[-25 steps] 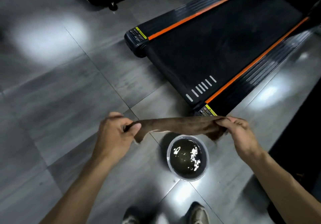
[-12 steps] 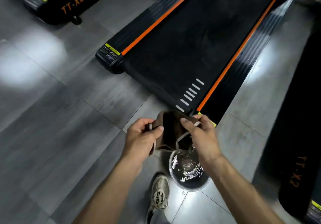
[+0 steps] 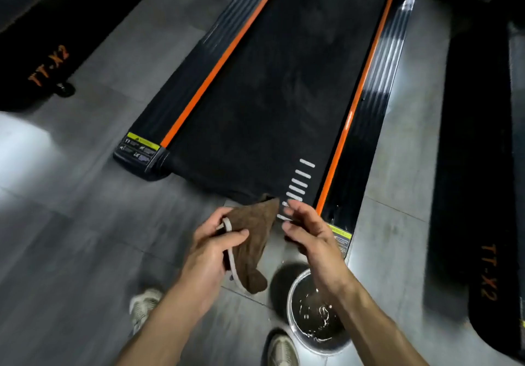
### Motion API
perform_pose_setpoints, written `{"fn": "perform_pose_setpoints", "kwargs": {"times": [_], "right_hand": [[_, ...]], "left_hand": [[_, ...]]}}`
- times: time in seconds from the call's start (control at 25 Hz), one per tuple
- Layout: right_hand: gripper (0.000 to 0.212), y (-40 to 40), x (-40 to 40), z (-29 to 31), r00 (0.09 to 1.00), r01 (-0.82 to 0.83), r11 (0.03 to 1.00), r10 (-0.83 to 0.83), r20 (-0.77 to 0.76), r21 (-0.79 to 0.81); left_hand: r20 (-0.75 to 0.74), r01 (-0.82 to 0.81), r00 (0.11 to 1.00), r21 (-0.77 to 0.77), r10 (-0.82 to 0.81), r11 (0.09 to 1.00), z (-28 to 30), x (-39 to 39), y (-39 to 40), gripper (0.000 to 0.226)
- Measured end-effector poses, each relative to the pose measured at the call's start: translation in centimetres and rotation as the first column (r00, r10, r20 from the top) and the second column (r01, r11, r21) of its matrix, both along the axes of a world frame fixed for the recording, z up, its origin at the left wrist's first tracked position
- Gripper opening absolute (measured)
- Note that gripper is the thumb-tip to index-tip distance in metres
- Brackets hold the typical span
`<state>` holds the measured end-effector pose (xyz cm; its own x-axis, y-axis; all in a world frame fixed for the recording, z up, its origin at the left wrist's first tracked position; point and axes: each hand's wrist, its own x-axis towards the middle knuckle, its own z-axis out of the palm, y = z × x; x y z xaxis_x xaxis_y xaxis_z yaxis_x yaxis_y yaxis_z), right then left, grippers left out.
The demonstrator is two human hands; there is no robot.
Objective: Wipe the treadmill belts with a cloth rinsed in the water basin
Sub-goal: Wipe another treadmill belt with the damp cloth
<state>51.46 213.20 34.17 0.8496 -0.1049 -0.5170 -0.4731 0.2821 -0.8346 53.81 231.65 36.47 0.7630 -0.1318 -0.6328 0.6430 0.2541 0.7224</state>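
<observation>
A brown cloth (image 3: pixel 253 240) with a pale edge strip hangs folded from my left hand (image 3: pixel 213 247), which grips its upper part in front of the treadmill's near end. My right hand (image 3: pixel 308 235) hovers just right of the cloth with its fingers spread and relaxed; a dark patch under its palm is unclear. The black treadmill belt (image 3: pixel 270 95), with orange side stripes and white dashes near its end, stretches away ahead. The round water basin (image 3: pixel 290 311) stands on the floor below my right forearm, with dark water in it.
Grey floor tiles (image 3: pixel 71 209) lie to the left. Another black treadmill marked TT-X2 (image 3: pixel 37 53) sits at far left and a second one (image 3: pixel 483 195) along the right. My shoes (image 3: pixel 142 309) stand beside the basin.
My right hand has let go of the cloth and moved right of it. The cloth now hangs from my left hand alone. The view has swung to face the belt lengthwise.
</observation>
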Motion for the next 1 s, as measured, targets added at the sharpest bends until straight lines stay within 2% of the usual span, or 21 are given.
{"fn": "perform_pose_setpoints", "kwargs": {"times": [0.08, 0.16, 0.24, 0.32, 0.4, 0.48, 0.6, 0.68, 0.76, 0.8, 0.84, 0.92, 1.0], "right_hand": [[0.054, 1.4, 2.2, -2.0, 0.998, -0.042, 0.988, 0.048, -0.034, 0.147], [0.047, 3.4, 4.6, -3.7, 0.996, -0.069, 0.968, 0.081, -0.036, 0.242], [0.048, 5.0, 6.6, -4.8, 0.998, -0.012, 0.962, 0.028, -0.056, 0.271], [0.048, 5.8, 8.3, -6.3, 0.993, 0.078, 0.967, -0.055, -0.102, 0.242], [0.044, 5.8, 9.5, -8.0, 0.989, 0.094, 0.986, -0.076, -0.13, 0.14], [0.04, 5.2, 10.3, -10.9, 0.98, 0.11, 0.992, -0.098, -0.17, 0.062], [0.029, 3.8, 11.2, -16.2, 0.965, 0.128, 0.989, -0.142, -0.22, -0.075], [0.038, 2.5, 12.1, -19.2, 0.974, -0.058, 0.944, -0.019, -0.227, -0.325], [0.068, 1.3, 13.3, -21.3, 0.967, -0.254, 0.768, 0.202, -0.155, -0.588], [0.077, 0.7, 14.2, -22.0, 0.955, -0.258, 0.723, 0.29, -0.058, -0.641], [0.077, 0.2, 15.3, -22.8, 0.934, -0.234, 0.716, 0.353, 0.052, -0.658], [0.051, -0.7, 17.3, -24.1, 0.899, -0.134, 0.745, 0.368, 0.235, -0.654], [0.019, -1.1, 19.2, -25.4, 0.892, -0.02, 0.718, 0.328, 0.313, -0.696]], "left_hand": [[0.029, 0.094, 0.995, -0.1, -0.091, 0.991, 0.1, 2.7, 1.3, 0.028], [0.064, 0.183, 0.982, -0.133, -0.176, 0.974, -0.6, 6.0, 2.9, 0.025], [0.092, 0.234, 0.97, -0.109, -0.225, 0.966, -1.7, 9.1, 4.6, 0.021], [0.136, 0.291, 0.948, 0.003, -0.289, 0.957, -3.3, 12.0, 5.6, 0.017], [0.176, 0.353, 0.907, 0.173, -0.381, 0.92, -5.8, 14.4, 5.7, 0.009], [0.177, 0.425, 0.852, 0.313, -0.492, 0.849, -9.3, 16.7, 5.0, 0.012], [0.19, 0.528, 0.745, 0.418, -0.64, 0.739, -14.5, 19.4, 2.7, 0.012], [0.217, 0.589, 0.648, 0.464, -0.73, 0.661, -18.1, 20.8, 0.8, 0.009], [0.237, 0.638, 0.496, 0.552, -0.835, 0.536, -21.4, 22.2, -0.9, 0.008], [0.245, 0.65, 0.414, 0.594, -0.876, 0.474, -22.9, 22.9, -1.6, 0.008], [0.255, 0.651, 0.347, 0.627, -0.903, 0.428, -24.2, 23.7, -2.3, 0.009], [0.305, 0.599, 0.272, 0.688, -0.913, 0.409, -26.0, 25.5, -3.3, 0.01], [0.384, 0.478, 0.246, 0.751, -0.89, 0.456, -26.5, 27.3, -3.7, 0.011]]}}
